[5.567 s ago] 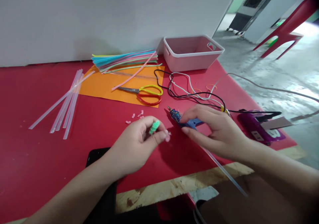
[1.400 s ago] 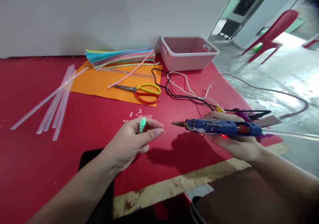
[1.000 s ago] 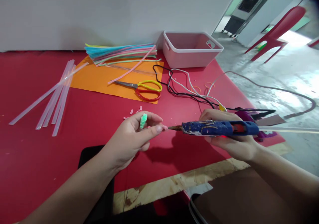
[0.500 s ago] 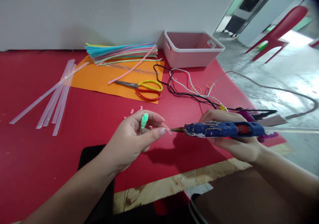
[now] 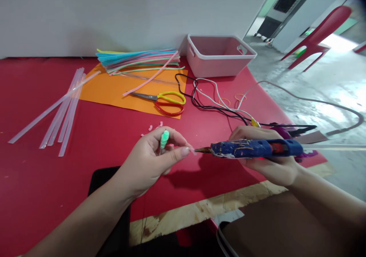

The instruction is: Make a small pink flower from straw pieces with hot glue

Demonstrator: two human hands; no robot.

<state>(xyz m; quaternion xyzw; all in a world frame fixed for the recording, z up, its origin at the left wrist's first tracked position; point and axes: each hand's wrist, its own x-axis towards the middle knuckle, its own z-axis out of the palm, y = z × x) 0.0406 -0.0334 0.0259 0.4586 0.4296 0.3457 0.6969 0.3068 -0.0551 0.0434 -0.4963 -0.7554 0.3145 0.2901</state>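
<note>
- At frame centre the left hand [image 5: 148, 161] pinches a small green straw piece [image 5: 164, 138] upright, with a tiny pink bit at its fingertips [image 5: 185, 150].
- The right hand [image 5: 271, 161] grips the blue glue gun [image 5: 251, 149], its nozzle almost touching those fingertips; hot glue could burn skin.
- The cords [image 5: 217, 106] in the centre right of the frame might snag the gun.

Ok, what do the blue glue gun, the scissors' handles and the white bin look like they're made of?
Glue gun: blue body looks like hard plastic, crusted with dried glue; the brownish nozzle tip seems metal.
Scissors: blades look like dull grey metal; the yellow and red handle loops look coated in glossy plastic or rubber.
Bin: appears to be smooth, matte white moulded plastic with cut-out handles.
</note>
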